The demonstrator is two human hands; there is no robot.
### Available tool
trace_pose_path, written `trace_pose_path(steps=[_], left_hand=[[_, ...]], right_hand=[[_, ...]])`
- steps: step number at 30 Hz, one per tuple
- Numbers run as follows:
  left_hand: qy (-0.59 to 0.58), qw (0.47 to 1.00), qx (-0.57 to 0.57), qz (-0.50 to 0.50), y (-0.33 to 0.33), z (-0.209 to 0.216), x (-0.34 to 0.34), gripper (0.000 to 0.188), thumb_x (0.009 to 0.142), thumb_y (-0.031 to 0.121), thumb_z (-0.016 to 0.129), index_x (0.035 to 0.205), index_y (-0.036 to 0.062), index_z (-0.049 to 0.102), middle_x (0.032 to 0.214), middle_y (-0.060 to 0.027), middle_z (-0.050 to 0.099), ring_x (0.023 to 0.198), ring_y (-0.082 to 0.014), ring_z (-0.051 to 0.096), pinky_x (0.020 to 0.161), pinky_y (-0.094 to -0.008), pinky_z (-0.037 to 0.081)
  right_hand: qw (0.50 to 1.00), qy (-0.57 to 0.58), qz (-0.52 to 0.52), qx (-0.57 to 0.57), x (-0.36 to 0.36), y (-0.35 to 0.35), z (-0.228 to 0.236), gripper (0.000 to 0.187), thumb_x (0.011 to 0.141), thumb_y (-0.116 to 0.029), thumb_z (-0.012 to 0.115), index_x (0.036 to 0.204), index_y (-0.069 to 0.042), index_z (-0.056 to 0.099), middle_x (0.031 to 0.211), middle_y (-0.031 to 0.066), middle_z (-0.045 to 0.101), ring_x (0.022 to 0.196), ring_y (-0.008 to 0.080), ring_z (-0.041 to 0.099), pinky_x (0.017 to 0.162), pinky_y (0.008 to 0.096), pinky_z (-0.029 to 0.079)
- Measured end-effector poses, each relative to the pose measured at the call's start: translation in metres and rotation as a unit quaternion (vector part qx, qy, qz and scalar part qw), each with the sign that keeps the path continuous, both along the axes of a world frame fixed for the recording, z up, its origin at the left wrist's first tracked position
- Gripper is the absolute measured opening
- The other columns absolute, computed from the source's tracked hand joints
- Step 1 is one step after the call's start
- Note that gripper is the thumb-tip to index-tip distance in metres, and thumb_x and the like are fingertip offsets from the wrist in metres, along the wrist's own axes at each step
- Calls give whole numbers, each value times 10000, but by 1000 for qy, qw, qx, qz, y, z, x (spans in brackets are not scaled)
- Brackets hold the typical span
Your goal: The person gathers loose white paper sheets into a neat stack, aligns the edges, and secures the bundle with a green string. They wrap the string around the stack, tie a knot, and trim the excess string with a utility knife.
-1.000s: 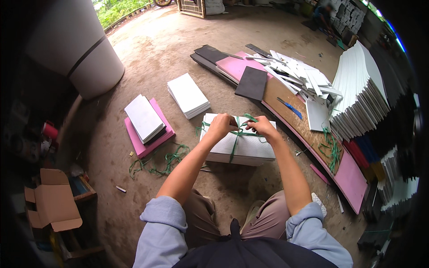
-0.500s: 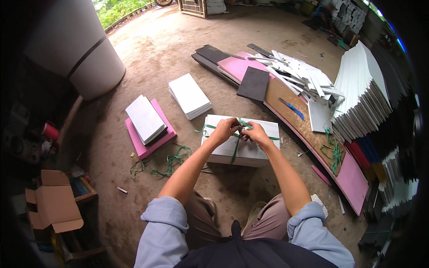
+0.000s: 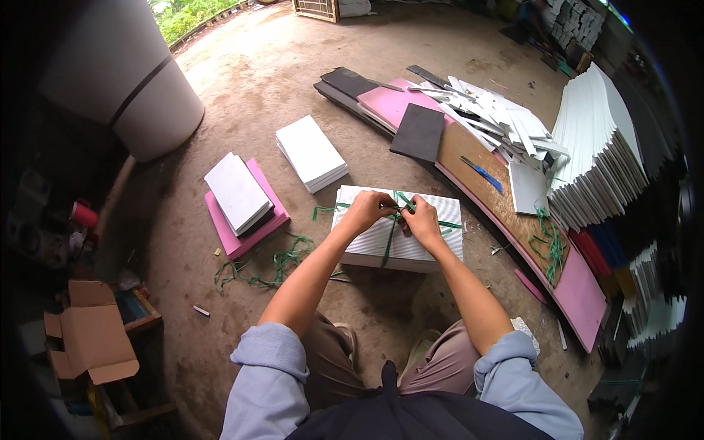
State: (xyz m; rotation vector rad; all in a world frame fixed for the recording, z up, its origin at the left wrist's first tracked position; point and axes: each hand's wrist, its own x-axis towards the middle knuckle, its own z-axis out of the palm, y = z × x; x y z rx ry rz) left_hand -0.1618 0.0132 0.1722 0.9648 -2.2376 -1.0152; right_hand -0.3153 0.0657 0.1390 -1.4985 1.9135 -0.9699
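Bundle: white sheet stack point(image 3: 400, 238) is lying flat on the bare floor right in front of the person's knees, with green strapping point(image 3: 386, 242) crossing over its top.
Left hand: left hand point(image 3: 369, 210) is curling its fingers tight, pinching the green strapping at the middle of the stack's top.
Right hand: right hand point(image 3: 423, 220) is sitting just beside the left, fingers pressed together on the same strapping where the strands are crossing.
Strap ends: loose green tails are sticking out to the left and right of the stack's top.
Floor: dusty concrete floor point(image 3: 271, 66) is running from the knees up toward greenery at the top edge.
Scraps: tangle of green strap offcuts point(image 3: 275, 262) is lying on the floor left of the bundle.
Left of bundle: pink board point(image 3: 257, 220) is carrying a smaller white stack point(image 3: 236, 191); another white stack point(image 3: 310, 152) is resting apart, further up.
Right side: long brown board point(image 3: 506, 213) is lying with a blue cutter point(image 3: 482, 174) on it, white strips point(image 3: 491, 117) piling above, and a dark sheet point(image 3: 418, 132) nearby.
Far right: tall fanned pile of white sheets point(image 3: 594, 154) is leaning there.
Upper left: big white roll point(image 3: 125, 81) is standing upright.
Lower left: open cardboard box point(image 3: 92, 341) is sitting in shadow.
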Motion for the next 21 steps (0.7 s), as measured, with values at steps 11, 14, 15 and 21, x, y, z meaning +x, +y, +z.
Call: trace_pose_path(steps=[11, 14, 15, 21], left_hand=[[-53, 991, -110, 60, 9, 9, -6, 184, 678, 171, 662, 784, 32, 604, 743, -86, 637, 678, -239, 612, 618, -314, 475], [-83, 981, -153, 84, 13, 10, -10, 201, 684, 173, 651, 786, 39, 541, 732, -80, 621, 675, -260, 601, 603, -341, 468], [-82, 979, -160, 94, 15, 9, -12, 211, 687, 172, 647, 792, 42, 518, 734, -80, 614, 673, -266, 598, 594, -350, 466], [-58, 970, -210, 109, 23, -2, -13, 225, 732, 171, 611, 841, 53, 454, 776, -83, 569, 658, -288, 587, 550, -359, 461]], right_hand=[[998, 43, 2, 54, 2, 6, 28, 219, 714, -145, 601, 810, 34, 518, 681, 163, 606, 673, 286, 619, 613, 338, 469], [995, 30, 66, 65, -2, 8, 38, 283, 724, -212, 576, 893, 14, 553, 736, 197, 604, 753, 329, 602, 681, 382, 461], [992, 19, 86, 89, -6, 6, 42, 304, 735, -230, 561, 918, 13, 561, 743, 192, 606, 754, 320, 602, 688, 373, 459], [923, -187, 152, 299, -31, 5, 75, 674, 808, -636, 320, 1045, -65, 587, 851, 45, 623, 770, 168, 554, 740, 306, 399]])
